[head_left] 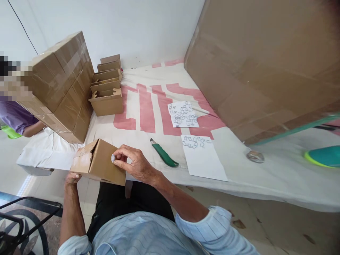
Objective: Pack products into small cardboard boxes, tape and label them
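Note:
My left hand [71, 178] grips the lower left end of a small brown cardboard box [97, 162], which rests tilted at the table's near edge. My right hand [132, 162] pinches a small clear sticker [113, 158] and presses it against the box's side. Further right on the table lie a green utility knife [164, 154] and a white sheet [202, 156] with a few stickers at its top. A second sheet [183, 114] full of stickers lies beyond it.
A row of several small open boxes [107, 90] stands at the back left beside a large taped carton [62, 85]. Another huge carton [262, 63] fills the right. A tape roll [255, 156] lies near it. A person in purple [16, 115] sits at far left.

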{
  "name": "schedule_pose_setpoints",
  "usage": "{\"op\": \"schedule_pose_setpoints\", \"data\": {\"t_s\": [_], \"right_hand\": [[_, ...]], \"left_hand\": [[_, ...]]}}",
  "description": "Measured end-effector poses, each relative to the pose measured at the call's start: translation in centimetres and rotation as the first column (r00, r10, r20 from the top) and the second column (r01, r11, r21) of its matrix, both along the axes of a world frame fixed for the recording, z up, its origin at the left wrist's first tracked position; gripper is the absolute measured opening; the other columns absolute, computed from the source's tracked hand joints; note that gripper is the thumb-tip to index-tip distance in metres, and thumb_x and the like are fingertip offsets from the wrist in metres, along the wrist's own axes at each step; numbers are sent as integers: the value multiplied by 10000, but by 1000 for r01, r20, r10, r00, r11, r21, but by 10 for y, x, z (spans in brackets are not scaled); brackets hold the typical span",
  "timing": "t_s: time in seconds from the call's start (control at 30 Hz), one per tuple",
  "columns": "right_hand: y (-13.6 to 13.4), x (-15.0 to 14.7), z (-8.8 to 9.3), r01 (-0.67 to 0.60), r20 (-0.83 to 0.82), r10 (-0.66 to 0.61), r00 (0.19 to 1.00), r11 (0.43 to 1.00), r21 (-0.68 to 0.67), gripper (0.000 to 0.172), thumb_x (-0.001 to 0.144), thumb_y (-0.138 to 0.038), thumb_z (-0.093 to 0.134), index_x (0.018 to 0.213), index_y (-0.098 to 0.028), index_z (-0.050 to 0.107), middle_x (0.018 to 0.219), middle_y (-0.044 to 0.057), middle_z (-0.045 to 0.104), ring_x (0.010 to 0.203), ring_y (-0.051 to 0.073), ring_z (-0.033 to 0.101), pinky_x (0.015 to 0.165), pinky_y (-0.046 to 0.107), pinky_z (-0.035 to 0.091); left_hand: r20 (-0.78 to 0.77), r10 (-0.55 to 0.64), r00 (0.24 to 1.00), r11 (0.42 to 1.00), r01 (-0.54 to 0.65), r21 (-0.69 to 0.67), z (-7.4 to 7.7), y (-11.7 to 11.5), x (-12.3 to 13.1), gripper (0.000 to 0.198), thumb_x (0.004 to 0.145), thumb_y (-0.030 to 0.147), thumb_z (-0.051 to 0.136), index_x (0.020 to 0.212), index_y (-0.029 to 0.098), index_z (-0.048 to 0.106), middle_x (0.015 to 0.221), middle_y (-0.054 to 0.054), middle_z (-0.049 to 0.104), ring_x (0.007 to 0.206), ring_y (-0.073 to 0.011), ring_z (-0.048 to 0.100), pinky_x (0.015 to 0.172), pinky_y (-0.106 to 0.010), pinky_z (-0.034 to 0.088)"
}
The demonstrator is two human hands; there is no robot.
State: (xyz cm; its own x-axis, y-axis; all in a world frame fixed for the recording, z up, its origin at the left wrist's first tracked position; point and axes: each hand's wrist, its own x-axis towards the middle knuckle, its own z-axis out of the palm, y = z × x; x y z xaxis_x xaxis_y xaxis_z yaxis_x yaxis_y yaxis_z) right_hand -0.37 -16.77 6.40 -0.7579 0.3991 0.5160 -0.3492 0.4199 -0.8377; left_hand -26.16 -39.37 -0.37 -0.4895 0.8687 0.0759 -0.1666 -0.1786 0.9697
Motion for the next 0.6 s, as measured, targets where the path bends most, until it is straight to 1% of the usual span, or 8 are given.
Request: {"op": "schedule_pose_setpoints", "data": {"t_s": [0.07,0.17,0.27,0.37,0.5,0.6], "right_hand": [[-1,0,0,6,-5,-6,1000,1000,2,32,973,-235,676,993,-215,690,862,13,630,722,134,590,689,274,550],[-1,0,-2,12,-14,-12,1000,1000,0,80,971,-228,665,1042,-216,700,866,18,628,729,143,595,689,285,552],[-2,-1,-4,18,-9,-18,1000,1000,-11,124,972,-240,660,1086,-221,705,878,27,635,735,152,599,696,300,555],[-2,-1,-4,17,-21,-18,1000,999,-29,132,968,-230,656,1090,-222,707,886,27,635,738,150,596,691,297,550],[-3,0,-6,10,-45,-12,999,999,-47,115,953,-184,658,1049,-218,711,873,15,624,740,139,590,688,283,542],[-4,0,-9,25,-64,-30,998,997,-73,154,950,-175,659,1088,-216,716,902,21,634,756,139,602,690,284,545]], "left_hand": [[-25,4,1000,999,-5,-32,1,-2,1,1282,504,522,983,1626,324,394,1770,-59,321,1639,-461,202,1323,-631,229],[-58,9,998,997,-13,-71,3,-3,3,1262,526,576,967,1626,378,381,1744,-13,370,1632,-451,240,1326,-650,223],[-48,20,999,997,-23,-70,1,-2,4,1277,515,583,963,1630,365,382,1729,-35,397,1629,-458,250,1336,-657,192],[-27,41,999,998,-42,-53,-5,-2,1,1296,476,581,970,1621,352,409,1735,-63,392,1627,-465,259,1331,-654,208],[-44,73,996,995,-76,-62,-16,-6,-5,1317,442,601,979,1617,394,422,1739,-60,387,1621,-470,272,1309,-686,240],[-63,65,996,996,-69,-63,-20,-9,-7,1289,468,619,967,1617,406,424,1748,-47,372,1627,-462,261,1310,-685,237]]}}
